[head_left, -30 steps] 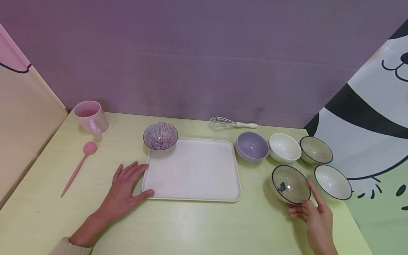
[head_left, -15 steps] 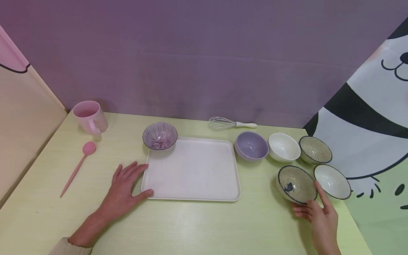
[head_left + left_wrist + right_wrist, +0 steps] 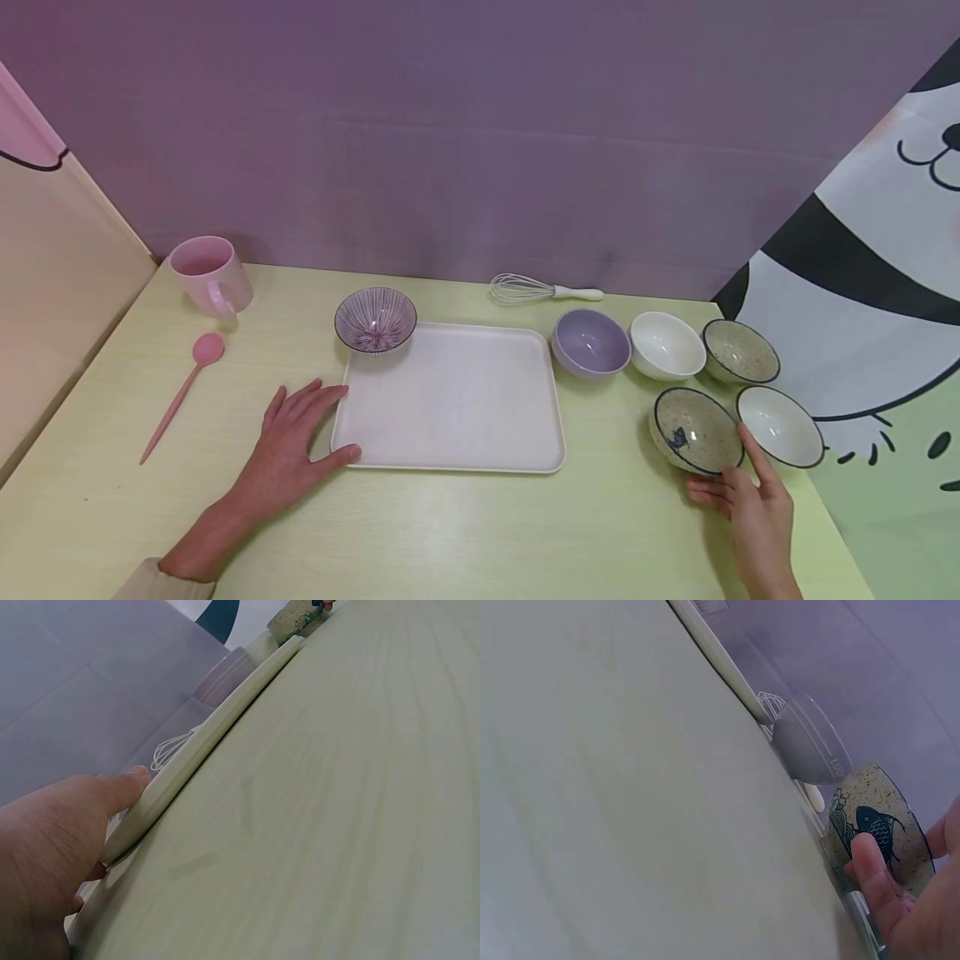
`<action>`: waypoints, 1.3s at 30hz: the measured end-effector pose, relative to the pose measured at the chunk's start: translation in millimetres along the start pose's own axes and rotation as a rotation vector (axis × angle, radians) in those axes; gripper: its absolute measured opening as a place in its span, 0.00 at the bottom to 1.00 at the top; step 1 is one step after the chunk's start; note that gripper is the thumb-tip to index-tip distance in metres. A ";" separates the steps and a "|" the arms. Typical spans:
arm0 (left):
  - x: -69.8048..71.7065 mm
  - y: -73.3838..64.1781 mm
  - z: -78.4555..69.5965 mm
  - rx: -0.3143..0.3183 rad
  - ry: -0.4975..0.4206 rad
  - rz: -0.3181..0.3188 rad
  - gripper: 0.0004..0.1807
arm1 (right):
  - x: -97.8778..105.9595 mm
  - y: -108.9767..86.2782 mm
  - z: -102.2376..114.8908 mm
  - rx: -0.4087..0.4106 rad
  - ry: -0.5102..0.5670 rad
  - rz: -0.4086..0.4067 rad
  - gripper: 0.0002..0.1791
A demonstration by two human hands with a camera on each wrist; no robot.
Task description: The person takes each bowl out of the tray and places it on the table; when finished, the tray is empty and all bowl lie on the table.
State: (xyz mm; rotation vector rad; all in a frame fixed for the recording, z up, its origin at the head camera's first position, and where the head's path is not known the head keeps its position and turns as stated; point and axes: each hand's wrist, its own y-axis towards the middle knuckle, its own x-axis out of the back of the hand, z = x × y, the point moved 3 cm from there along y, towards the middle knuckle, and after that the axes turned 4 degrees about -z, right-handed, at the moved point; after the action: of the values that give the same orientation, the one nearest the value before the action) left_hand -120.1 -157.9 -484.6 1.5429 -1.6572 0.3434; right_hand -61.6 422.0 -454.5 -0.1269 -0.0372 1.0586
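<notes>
A white rectangular tray [image 3: 450,400] lies mid-table. My left hand [image 3: 288,450] rests at its left side, fingers spread along the left edge and thumb at the front corner; the left wrist view shows the thumb [image 3: 124,789] on the tray's rim. On the right, my right hand [image 3: 753,517] holds a speckled beige bowl [image 3: 697,429] with a dark rim and a blue fish inside. Its outer wall also bears a dark fish [image 3: 877,829], with my thumb [image 3: 870,859] against it. A white dark-rimmed bowl [image 3: 780,427] stands close beside the hand.
Behind the held bowl stand a purple bowl [image 3: 591,343], a white bowl [image 3: 667,346] and another speckled bowl [image 3: 741,352]. A striped bowl [image 3: 375,321] overlaps the tray's back-left corner. A whisk [image 3: 543,289] lies at the back; a pink mug [image 3: 212,275] and pink spoon [image 3: 183,392] are left.
My right hand has shifted slightly right with the speckled bowl, closer to the white dark-rimmed bowl, and is nearly still over the last half second. My left hand has stayed at the tray.
</notes>
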 end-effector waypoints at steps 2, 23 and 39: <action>0.1 -0.1 -0.1 -0.001 0.000 -0.002 0.43 | -0.4 1.0 -0.8 0.007 0.007 0.002 0.37; -0.1 -0.4 0.3 -0.021 0.004 -0.019 0.42 | -3.9 7.4 -6.4 0.067 0.044 0.077 0.38; -1.3 -0.1 2.1 -0.010 0.001 -0.010 0.43 | 1.4 -2.3 -0.4 0.092 -0.141 -0.049 0.38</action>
State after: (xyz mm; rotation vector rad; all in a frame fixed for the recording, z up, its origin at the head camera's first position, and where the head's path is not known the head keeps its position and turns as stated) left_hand -120.9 -158.4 -486.8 1.5427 -1.6477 0.3306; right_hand -58.8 422.1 -454.6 0.0321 -0.1182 1.0169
